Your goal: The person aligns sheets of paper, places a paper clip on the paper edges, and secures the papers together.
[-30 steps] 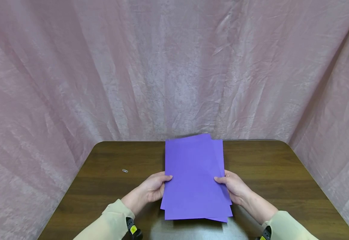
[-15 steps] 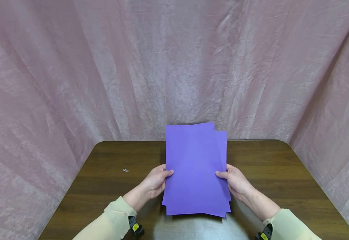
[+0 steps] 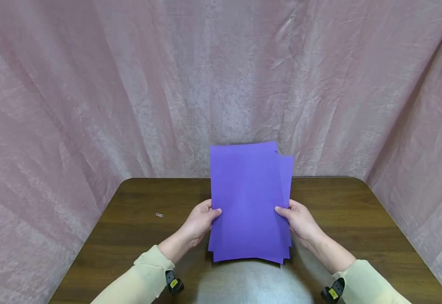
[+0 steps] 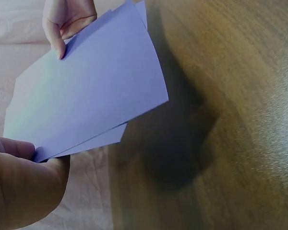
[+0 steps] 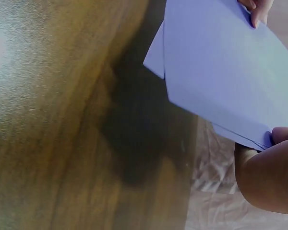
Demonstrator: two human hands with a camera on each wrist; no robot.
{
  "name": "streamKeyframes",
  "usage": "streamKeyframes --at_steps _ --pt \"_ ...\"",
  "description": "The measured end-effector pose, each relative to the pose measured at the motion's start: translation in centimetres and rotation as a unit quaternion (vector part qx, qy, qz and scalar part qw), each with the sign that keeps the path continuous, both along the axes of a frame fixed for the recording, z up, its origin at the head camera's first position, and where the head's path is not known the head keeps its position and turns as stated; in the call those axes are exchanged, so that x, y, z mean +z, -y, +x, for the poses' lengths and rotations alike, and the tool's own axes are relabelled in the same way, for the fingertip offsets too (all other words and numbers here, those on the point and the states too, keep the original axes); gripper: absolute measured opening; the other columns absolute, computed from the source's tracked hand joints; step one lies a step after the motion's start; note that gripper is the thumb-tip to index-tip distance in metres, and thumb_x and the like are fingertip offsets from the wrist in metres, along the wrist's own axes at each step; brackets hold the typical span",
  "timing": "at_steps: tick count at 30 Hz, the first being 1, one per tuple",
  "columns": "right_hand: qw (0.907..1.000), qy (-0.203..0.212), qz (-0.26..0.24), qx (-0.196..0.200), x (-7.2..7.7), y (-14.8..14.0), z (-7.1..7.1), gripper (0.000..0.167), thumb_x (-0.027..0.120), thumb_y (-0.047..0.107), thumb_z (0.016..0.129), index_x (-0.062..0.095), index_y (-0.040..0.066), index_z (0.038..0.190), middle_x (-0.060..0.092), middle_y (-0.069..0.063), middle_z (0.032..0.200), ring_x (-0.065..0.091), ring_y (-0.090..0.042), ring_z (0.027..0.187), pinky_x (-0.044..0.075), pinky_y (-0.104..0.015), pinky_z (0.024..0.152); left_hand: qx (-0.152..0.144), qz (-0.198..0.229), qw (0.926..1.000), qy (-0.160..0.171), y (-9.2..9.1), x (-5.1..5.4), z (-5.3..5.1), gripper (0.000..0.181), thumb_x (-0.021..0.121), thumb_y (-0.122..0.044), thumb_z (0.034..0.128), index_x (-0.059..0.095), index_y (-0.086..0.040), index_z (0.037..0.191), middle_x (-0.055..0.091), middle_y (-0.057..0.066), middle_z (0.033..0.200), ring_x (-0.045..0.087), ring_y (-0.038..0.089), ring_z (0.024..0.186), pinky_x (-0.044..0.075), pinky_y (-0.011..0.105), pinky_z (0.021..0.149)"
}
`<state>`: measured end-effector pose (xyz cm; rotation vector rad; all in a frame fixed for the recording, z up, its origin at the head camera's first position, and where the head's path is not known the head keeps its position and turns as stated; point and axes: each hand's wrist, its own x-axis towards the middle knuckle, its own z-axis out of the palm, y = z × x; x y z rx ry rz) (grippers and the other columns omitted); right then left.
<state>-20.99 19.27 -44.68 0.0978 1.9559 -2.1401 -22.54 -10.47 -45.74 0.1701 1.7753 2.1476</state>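
Observation:
Several purple sheets of paper [image 3: 249, 202] form a loose stack in the middle of the head view, their edges and corners out of line. My left hand [image 3: 199, 221] pinches the stack's left edge, thumb on the front face and fingers behind. At the right edge my right hand [image 3: 300, 223] pinches it the same way. Both wrist views show the sheets [image 4: 96, 81] raised off the tabletop, with a dark shadow under them. The fingers behind the paper are mostly hidden.
A small paper clip [image 3: 159, 215] lies on the brown wooden table [image 3: 129, 236], left of the hands. Pink curtains [image 3: 205, 84] hang behind the table and along its sides. Each sleeve cuff has a black wrist device [image 3: 174, 283] beside it.
Both hands have raised the paper stack and tilted it more upright, so its top edge now stands higher against the curtain. The paper clip has stayed in place.

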Motion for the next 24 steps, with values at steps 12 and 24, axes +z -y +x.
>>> streamKeyframes --at_steps 12,24 --pt "0.9983 -0.045 0.020 -0.030 0.8 0.1 -0.5 0.029 0.056 0.006 0.103 0.055 -0.006 0.129 0.076 -0.009 0.098 0.073 -0.018 0.086 0.060 -0.035 0.076 0.022 -0.041 0.9971 -0.060 -0.4 1.1 -0.1 0.031 0.049 -0.001 0.1035 0.053 0.006 0.133 0.071 0.023 0.113 0.071 0.028 0.096 0.059 0.042 0.084" --pt "0.9933 -0.095 0.045 -0.048 1.3 0.5 -0.5 0.022 0.057 0.006 0.103 0.058 -0.009 0.120 0.076 -0.011 0.094 0.073 -0.019 0.083 0.060 -0.035 0.075 0.053 -0.061 0.9927 -0.090 -0.7 1.9 -0.5 0.027 0.050 -0.001 0.1033 0.056 0.004 0.129 0.071 0.021 0.109 0.071 0.028 0.093 0.060 0.043 0.080"
